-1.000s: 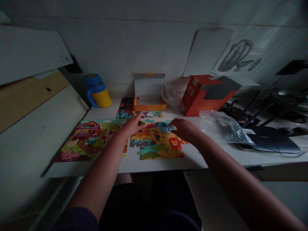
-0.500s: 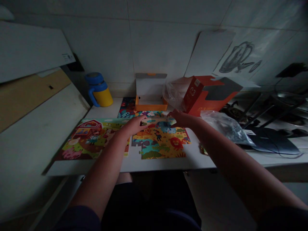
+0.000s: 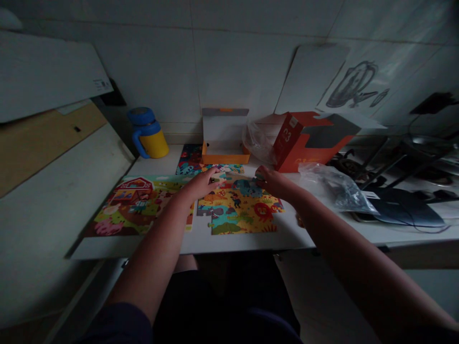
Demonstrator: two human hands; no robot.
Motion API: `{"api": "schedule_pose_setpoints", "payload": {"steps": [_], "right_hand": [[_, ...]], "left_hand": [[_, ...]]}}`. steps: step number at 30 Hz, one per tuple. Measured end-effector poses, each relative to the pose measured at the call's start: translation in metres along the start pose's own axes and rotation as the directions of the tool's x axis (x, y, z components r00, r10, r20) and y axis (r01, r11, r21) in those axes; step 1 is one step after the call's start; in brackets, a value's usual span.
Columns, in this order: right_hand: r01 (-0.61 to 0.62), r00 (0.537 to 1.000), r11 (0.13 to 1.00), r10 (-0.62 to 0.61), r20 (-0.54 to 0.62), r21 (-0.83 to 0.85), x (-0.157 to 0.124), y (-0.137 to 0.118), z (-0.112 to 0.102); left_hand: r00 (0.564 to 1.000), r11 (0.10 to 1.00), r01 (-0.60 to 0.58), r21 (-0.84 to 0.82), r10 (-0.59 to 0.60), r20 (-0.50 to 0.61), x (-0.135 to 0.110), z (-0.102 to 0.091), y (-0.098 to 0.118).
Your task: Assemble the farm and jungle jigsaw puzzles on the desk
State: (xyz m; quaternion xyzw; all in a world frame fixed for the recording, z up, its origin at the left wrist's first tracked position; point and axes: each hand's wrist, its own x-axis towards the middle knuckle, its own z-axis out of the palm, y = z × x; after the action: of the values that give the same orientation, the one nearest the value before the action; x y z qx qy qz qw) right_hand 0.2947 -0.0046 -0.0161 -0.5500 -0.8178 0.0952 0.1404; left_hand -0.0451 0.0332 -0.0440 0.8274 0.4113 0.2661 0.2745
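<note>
The left hand point(image 3: 201, 185) lies open, fingers spread, on the top edge of a cardboard animal jigsaw point(image 3: 238, 210) on the white counter point(image 3: 236, 243). The right hand point(image 3: 275, 185) curls against the same edge; in the dim light, whether its fingers grip a piece is hard to tell. The left forearm point(image 3: 158, 239) hides the edge of a farm jigsaw point(image 3: 138, 203). Behind stand a dark jungle jigsaw point(image 3: 190, 161), an open orange box point(image 3: 225, 138), a red carton point(image 3: 308, 143), a crinkled plastic bag point(image 3: 335, 190) and a blue-and-yellow bottle point(image 3: 147, 134).
</note>
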Motion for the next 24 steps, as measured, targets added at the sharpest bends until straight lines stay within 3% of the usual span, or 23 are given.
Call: {"api": "schedule_pose_setpoints", "payload": {"steps": [5, 10, 13, 17, 24], "right_hand": [[0.053, 0.997, 0.980, -0.040, -0.071, 0.191, -0.009, -0.029, 0.002], [-0.037, 0.973, 0.860, 0.146, -0.177, 0.508, -0.008, -0.066, 0.018], [-0.053, 0.948, 0.867, 0.199, -0.247, 0.495, -0.003, -0.077, 0.032], [-0.039, 0.922, 0.902, 0.199, -0.333, 0.431, 0.000, -0.082, 0.046], [-0.092, 0.907, 0.914, 0.241, -0.346, 0.396, -0.007, -0.088, 0.050]], "left_hand": [[0.999, 0.996, -0.023, -0.090, 0.019, -0.050, 0.002, 0.006, 0.001], [0.998, 0.941, -0.029, -0.336, 0.046, 0.043, 0.005, 0.017, 0.010], [0.995, 0.918, 0.011, -0.396, 0.028, 0.092, 0.007, 0.021, 0.016], [0.997, 0.910, -0.001, -0.415, 0.031, 0.066, 0.009, 0.023, 0.021], [0.989, 0.867, 0.069, -0.494, 0.005, 0.148, 0.009, 0.040, 0.027]]}}
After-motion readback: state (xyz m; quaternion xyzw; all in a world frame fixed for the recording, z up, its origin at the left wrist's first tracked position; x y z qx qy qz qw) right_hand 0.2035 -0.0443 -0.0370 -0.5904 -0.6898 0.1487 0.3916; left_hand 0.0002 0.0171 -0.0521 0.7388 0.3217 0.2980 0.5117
